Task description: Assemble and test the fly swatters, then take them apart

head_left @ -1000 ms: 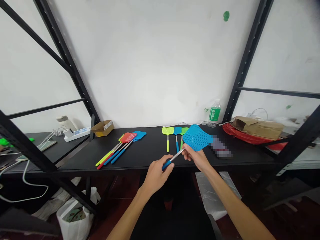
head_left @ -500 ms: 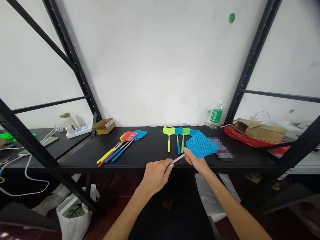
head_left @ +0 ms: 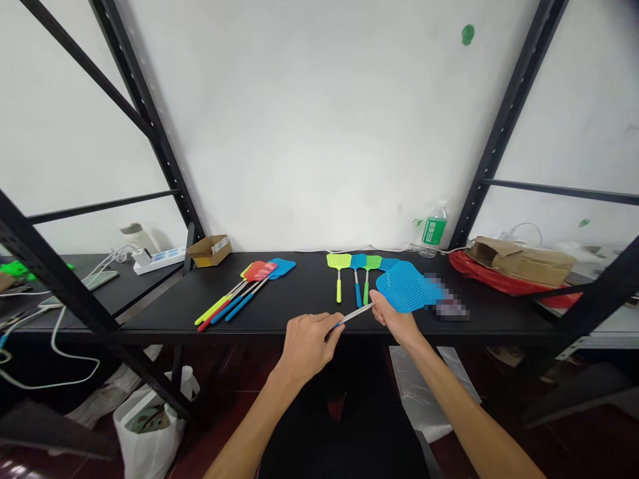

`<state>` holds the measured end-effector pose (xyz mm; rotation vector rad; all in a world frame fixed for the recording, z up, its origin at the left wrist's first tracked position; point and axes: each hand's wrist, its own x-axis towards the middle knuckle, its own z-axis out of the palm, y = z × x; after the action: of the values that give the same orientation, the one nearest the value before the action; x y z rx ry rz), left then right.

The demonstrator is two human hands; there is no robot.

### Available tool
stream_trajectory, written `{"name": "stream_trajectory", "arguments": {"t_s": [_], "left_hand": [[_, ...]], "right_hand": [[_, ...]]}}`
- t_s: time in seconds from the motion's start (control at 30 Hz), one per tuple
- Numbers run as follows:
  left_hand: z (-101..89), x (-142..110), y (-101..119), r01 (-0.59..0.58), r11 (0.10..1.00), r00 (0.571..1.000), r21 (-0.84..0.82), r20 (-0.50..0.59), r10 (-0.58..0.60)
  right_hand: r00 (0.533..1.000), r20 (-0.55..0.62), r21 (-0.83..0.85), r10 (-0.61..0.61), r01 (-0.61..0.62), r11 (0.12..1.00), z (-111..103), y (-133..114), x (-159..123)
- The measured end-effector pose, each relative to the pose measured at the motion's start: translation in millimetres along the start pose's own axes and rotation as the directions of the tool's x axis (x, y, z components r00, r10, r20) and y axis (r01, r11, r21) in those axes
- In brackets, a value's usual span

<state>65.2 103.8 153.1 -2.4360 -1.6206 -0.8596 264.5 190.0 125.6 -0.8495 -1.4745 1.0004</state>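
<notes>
Head view, with the clock dial centred on the held swatter: a blue fly swatter (head_left: 402, 287) is held in 2 hands near the front edge of the black tabletop (head_left: 299, 293), its head pointing toward 2 o'clock. The left hand (head_left: 309, 346) has its grip wrapped around the blue handle, hiding most of it. The right hand (head_left: 395, 320) has its grip pinching the metal shaft just below the perforated head.

At 12 o'clock lie 3 swatters side by side: yellow-green (head_left: 339, 261), blue (head_left: 358, 261) and green (head_left: 373, 262). A 4th, blue-headed (head_left: 389, 263), is partly covered by the held one.

At 9 o'clock, 4 swatters (head_left: 259, 270) overlap, handles toward 8 o'clock. A plastic bottle (head_left: 433, 233) stands between 1 and 2 o'clock; a cardboard box (head_left: 529, 263) is near 3. Just beside the held head, a pixelated item cannot be made out.
</notes>
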Motion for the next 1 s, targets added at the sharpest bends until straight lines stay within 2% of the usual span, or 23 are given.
{"name": "stream_trajectory", "arguments": {"t_s": [0.1,0.3,0.4,0.57,0.8,0.87,1.0], "left_hand": [[4.5,0,-5,0.004,0.996,0.998,0.086,-0.061,0.002],[-2.2,2,-7,0.015,1.000,1.000,0.020,0.020,-0.015],[-0.7,2,-11,0.013,1.000,0.999,0.029,-0.042,-0.012],[8.5,5,-20,0.028,0.996,0.992,0.079,-0.121,-0.018],[14.5,7,-26,0.034,0.999,0.999,0.022,-0.016,-0.034],[15.3,8,-26,0.020,1.000,0.999,0.013,-0.041,-0.020],[16.9,9,-28,-0.021,0.998,0.987,0.051,-0.159,0.029]], "right_hand": [[0.999,-0.038,0.016,0.025,-0.025,1.000,2,2,1],[0.999,-0.048,0.002,0.022,-0.022,1.000,1,1,1],[0.998,-0.060,0.019,0.023,-0.022,1.000,2,3,2],[0.986,-0.151,0.090,0.073,-0.060,0.994,5,11,3],[0.988,-0.147,0.019,0.042,-0.039,0.999,-2,18,3],[0.986,-0.161,0.036,0.049,-0.044,0.998,-4,19,4],[0.974,-0.218,0.133,0.067,-0.039,0.990,-4,20,7]]}}
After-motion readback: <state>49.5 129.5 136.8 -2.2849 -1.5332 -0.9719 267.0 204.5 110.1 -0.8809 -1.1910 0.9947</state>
